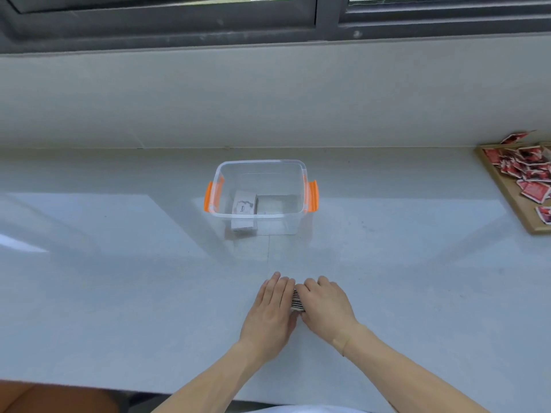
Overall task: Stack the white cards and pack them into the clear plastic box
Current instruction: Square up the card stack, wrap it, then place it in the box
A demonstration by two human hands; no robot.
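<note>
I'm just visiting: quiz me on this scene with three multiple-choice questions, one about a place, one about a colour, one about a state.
1. Where is the tray of red packets?
A. far right
B. inside the box
C. far left

2. What colour are the box's latches?
A. blue
B. orange
C. green

3. What are the hands doing?
A. resting apart
B. lifting the box
C. pressing a card stack between them

Answers:
1 A: the tray lies at the right edge of the counter.
2 B: orange latches flank the box.
3 C: the left hand and right hand squeeze the cards.
</note>
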